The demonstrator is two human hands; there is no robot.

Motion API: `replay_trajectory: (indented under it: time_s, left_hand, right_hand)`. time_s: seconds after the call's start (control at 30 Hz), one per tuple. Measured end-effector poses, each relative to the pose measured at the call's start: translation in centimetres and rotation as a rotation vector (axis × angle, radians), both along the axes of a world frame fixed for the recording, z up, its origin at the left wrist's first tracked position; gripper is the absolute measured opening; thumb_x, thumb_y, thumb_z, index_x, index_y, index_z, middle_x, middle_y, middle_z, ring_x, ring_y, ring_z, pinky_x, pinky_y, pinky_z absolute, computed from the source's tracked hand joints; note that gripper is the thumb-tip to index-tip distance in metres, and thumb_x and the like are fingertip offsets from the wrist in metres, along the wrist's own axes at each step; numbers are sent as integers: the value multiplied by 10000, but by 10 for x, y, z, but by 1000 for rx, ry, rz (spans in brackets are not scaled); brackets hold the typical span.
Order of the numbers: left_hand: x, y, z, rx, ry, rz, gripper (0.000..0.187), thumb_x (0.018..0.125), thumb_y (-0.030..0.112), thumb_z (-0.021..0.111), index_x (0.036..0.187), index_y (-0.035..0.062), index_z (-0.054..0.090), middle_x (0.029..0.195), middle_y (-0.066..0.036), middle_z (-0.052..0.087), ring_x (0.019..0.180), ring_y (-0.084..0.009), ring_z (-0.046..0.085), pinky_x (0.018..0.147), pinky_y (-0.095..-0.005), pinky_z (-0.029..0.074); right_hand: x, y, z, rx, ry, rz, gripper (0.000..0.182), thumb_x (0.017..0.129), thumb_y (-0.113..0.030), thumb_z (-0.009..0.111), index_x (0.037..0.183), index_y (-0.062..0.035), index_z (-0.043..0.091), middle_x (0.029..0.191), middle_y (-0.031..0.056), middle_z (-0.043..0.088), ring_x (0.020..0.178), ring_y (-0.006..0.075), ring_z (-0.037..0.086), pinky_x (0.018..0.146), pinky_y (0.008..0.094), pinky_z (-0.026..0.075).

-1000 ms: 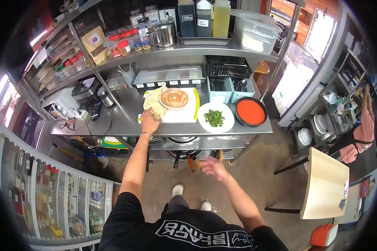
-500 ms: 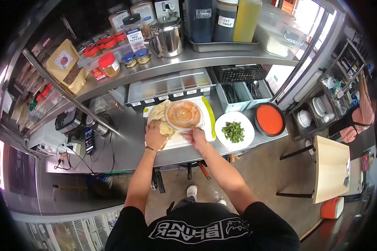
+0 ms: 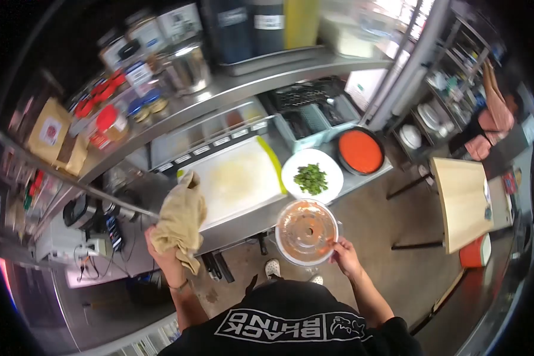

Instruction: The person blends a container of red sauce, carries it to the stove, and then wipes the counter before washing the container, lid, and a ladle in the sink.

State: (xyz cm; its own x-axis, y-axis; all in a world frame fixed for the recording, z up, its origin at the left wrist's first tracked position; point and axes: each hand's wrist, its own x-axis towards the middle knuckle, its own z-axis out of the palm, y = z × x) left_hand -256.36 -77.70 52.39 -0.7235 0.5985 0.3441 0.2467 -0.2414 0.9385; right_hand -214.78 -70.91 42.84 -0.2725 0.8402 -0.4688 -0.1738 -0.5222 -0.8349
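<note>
A tan cloth towel [image 3: 181,222] hangs bunched from my left hand [image 3: 163,254], whose fingers are closed on it at the left end of the cutting board [image 3: 246,193]. My right hand [image 3: 345,256] grips the side of a clear round food processor bowl [image 3: 292,240], raised off the counter in front of its edge. Orange residue coats the inside of the bowl, and a clear lid with a central hole covers it. The white board with green ends has a yellowish stain. Right of it is a white plate [image 3: 334,188] of chopped greens [image 3: 310,179].
A dark pan of red sauce [image 3: 361,151] stands beyond the plate. Blue-green utensil baskets [image 3: 302,127] and a lidded ingredient bin [image 3: 207,132] line the back. Above runs a loaded metal shelf [image 3: 237,86]. A person [image 3: 492,121] stands at the far right, near a wooden table [image 3: 461,202].
Both the towel and the bowl have been lifted off the cutting board. The towel moved left; the bowl came right and toward me. My view has turned, and a person has appeared at right.
</note>
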Motion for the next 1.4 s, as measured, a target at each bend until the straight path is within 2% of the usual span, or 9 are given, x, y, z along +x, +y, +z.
replay_trajectory:
  time_s: [0.07,0.1,0.13,0.27,0.47,0.6,0.93,1.23,1.4]
  left_hand:
    - [45,19,-4,-52,77,-232,423,696,111,633,1066,19,449,951,-33,484,892,-123,479,823,-252,391]
    - [78,31,-10,-49,-197,-340,447,665,91,615,1072,12,448,968,-38,483,901,-126,477,832,-257,389]
    - [104,44,-18,-53,-207,-439,447,665,91,615,1072,12,448,968,-38,483,901,-126,477,832,-257,389]
    - [256,72,-42,-271,-569,-936,472,604,-1,501,1074,7,452,979,-55,495,917,-153,490,844,-259,392]
    - [489,39,-82,-576,-306,-1665,435,614,-33,478,1048,-3,470,949,-77,528,858,-171,539,774,-257,438]
    - [613,12,-135,-523,39,-1852,368,645,-41,512,1013,-26,501,902,-86,587,789,-151,567,750,-261,455]
    - [837,-50,-168,-654,409,-1957,318,628,-17,609,938,-3,537,843,-90,621,761,-155,586,713,-289,467]
    - [1025,-71,-203,-418,840,-1910,368,615,61,670,958,10,546,861,-170,633,816,-267,620,740,-347,473]
    - [1153,-98,-197,-533,747,-1963,381,624,72,683,972,16,537,878,-168,631,821,-273,617,747,-346,469]
  right_hand:
    - [48,-28,-24,5,81,-101,180,868,-124,437,1009,-60,527,793,117,648,485,103,531,436,203,415]
    - [64,-43,-27,-28,18,-204,182,863,-112,435,1009,-55,527,790,122,649,483,110,529,435,211,416]
    - [74,-56,-24,-54,27,-358,158,868,-145,476,970,-54,556,652,29,593,450,80,522,418,189,420]
    - [136,-119,-48,-65,-41,-768,135,888,-150,462,937,-77,564,696,26,615,476,81,527,430,199,421]
    - [252,-245,-108,-105,-23,-1207,171,898,-216,497,943,-60,549,742,30,641,471,65,545,410,178,401]
    - [319,-319,-95,-181,-192,-1516,235,889,-242,512,993,-32,510,783,61,650,466,77,542,383,191,399]
    - [435,-447,-82,-224,7,-2190,271,887,-224,514,1062,-34,432,823,55,590,458,102,544,357,200,387]
    - [553,-483,-121,-232,80,-2335,237,882,-229,513,1005,-32,465,836,75,583,474,109,544,361,210,394]
    - [657,-488,-115,-292,302,-2417,304,869,-235,515,1058,-10,438,795,79,568,479,124,545,373,226,405]
